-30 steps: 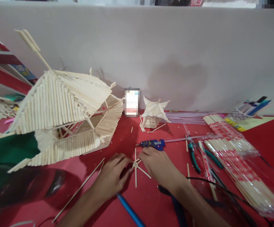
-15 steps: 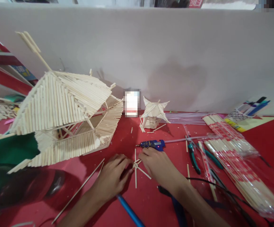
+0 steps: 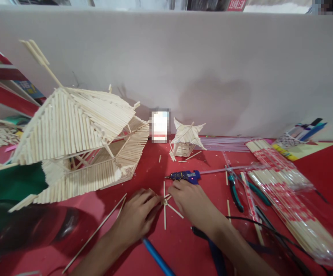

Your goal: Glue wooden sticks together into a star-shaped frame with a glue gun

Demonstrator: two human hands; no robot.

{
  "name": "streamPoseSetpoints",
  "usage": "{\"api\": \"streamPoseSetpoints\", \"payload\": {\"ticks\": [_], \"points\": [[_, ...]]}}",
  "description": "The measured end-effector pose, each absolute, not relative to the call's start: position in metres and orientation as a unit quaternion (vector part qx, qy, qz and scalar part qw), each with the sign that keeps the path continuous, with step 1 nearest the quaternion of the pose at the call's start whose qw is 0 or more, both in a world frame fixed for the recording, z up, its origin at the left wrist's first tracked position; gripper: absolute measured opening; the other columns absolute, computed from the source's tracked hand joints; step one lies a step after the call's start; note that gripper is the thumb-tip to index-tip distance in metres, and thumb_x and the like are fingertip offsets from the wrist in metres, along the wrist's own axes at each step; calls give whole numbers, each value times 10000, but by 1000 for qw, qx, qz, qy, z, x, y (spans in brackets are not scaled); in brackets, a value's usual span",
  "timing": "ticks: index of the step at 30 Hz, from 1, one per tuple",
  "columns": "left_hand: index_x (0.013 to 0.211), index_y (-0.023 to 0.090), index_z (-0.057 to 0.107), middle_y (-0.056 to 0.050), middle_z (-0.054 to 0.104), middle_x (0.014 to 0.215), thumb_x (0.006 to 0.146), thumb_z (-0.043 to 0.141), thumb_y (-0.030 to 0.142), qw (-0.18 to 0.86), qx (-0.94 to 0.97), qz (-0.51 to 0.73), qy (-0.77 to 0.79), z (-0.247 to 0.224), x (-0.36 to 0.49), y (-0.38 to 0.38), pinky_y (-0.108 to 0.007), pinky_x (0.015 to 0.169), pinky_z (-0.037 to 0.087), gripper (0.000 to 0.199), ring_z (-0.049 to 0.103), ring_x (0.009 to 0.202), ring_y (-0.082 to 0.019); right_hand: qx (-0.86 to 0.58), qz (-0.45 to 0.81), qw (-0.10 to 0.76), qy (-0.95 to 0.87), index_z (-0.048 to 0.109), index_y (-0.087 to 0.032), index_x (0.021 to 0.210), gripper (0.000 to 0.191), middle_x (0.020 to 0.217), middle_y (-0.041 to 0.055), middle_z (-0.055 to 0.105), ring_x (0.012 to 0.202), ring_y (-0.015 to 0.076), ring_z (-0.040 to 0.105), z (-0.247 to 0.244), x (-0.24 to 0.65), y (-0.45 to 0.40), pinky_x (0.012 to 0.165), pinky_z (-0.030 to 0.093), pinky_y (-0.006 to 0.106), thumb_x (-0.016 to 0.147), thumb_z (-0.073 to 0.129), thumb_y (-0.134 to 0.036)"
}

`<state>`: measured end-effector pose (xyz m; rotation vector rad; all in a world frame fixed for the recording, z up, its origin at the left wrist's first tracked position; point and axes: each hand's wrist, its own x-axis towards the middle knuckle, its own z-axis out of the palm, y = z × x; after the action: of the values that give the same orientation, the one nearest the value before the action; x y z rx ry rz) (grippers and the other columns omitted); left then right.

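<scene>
On the red tabletop lies a small star-shaped frame of thin wooden sticks [image 3: 165, 218], its sticks meeting at a middle joint. My left hand [image 3: 139, 211] is closed at the frame's left side, fingertips pinched close to the joint; the stick there is mostly hidden. From the other side my right hand [image 3: 191, 195] pinches a short stick of the same frame at the upper right. Just beyond my right hand lies a blue hot glue gun [image 3: 185, 175] with a small red light and a clear glue stick in its back. My right hand covers its lower part.
A big stick-built pavilion model [image 3: 68, 122] stands at left, a small one [image 3: 188, 134] at the back. Pliers [image 3: 235, 193] and bagged wooden sticks [image 3: 287, 211] lie at right. A blue rod [image 3: 157, 257] is in front. A dark bottle-like object [image 3: 25, 230] fills the lower left.
My left fingers have shifted slightly at the frame's joint, and the joint sits a touch lower and to the right. My right hand has hardly moved.
</scene>
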<state>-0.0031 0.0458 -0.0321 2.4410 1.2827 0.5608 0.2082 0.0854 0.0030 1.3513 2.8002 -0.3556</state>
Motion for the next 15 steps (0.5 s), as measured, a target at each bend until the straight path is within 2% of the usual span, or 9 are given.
{"api": "streamPoseSetpoints", "payload": {"ticks": [15], "points": [[1122,222,647,-68,678,1025,999,489,209,134,865,194,444,-34,-3,47,-365,809,474,200,587,924,-238,431,-111,8,896,645,-189,982,204,1020,65,685,961,236,630,3,207,85,663,421,296,904,523,-44]]}}
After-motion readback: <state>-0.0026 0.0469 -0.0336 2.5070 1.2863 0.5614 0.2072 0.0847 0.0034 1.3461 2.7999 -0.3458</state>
